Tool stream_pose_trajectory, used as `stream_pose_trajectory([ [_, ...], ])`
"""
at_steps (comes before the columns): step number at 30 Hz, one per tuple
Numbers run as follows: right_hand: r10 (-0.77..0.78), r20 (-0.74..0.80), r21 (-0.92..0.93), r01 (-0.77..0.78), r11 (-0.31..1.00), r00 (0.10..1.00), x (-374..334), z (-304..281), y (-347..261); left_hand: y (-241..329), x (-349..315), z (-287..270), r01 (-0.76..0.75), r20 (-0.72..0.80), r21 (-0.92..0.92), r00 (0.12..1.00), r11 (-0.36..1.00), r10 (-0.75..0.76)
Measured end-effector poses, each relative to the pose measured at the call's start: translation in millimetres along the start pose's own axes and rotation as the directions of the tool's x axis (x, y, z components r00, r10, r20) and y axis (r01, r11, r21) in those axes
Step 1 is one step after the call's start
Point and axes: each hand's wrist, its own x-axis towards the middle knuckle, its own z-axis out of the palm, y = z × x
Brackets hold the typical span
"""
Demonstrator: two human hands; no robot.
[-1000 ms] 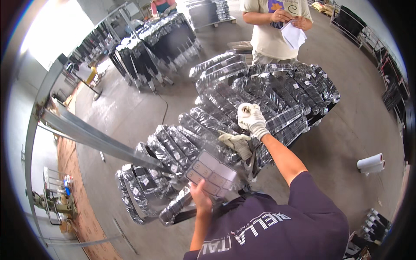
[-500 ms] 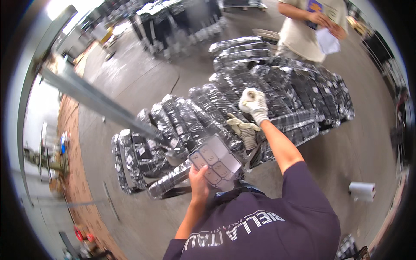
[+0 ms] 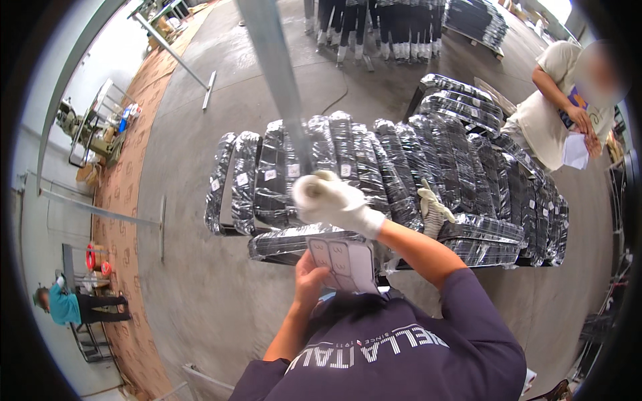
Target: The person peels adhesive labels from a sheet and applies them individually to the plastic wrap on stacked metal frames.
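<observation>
My left hand [image 3: 309, 279], bare, grips a sheet of labels [image 3: 353, 262] in front of my chest, thumb on top. My right hand [image 3: 349, 208], in a white knit glove, is closed around a small white roll [image 3: 311, 194], which looks like tape. Both are over the near side of a row of long black bundles [image 3: 273, 175] wrapped in clear film. Small white labels show on several bundles. An empty striped work glove [image 3: 433, 208] lies on the bundles to the right of my right forearm.
A grey metal post [image 3: 267, 60] slants down toward my right hand. At the right a co-worker [image 3: 545, 134] holds a white paper [image 3: 575, 150]. Wrapped black goods [image 3: 381, 27] stand at the back. Another person [image 3: 63, 304] is far left, beside brown floor covering [image 3: 124, 234].
My right hand has moved left with the white roll, away from the empty glove. The labels are drawn closer to my chest. The whole view has turned left.
</observation>
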Motion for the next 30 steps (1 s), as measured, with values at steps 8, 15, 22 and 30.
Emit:
stream_pose_trajectory([
  [8, -0.007, -0.023, -0.342, -0.002, 0.940, 1.000, 116, 105, 16, 21, -4, -49, -0.211, -0.449, -0.004, 0.874, 0.977, 0.187],
  [15, 0.150, 0.076, 0.085, -0.157, 0.984, 0.986, 73, 48, -36, 31, 2, -57, -0.256, -0.454, 0.037, 0.857, 0.966, 0.244],
  [22, 0.386, 0.368, 0.803, -0.499, 0.326, 0.846, -57, -5, -18, 20, 36, -7, -0.207, -0.304, 0.089, 0.926, 0.974, 0.224],
  [30, 0.620, 0.046, 0.894, -0.309, 0.324, 0.783, -118, -49, 0, 4, 51, 57, -0.527, 0.241, 0.684, 0.816, 0.504, 0.526],
])
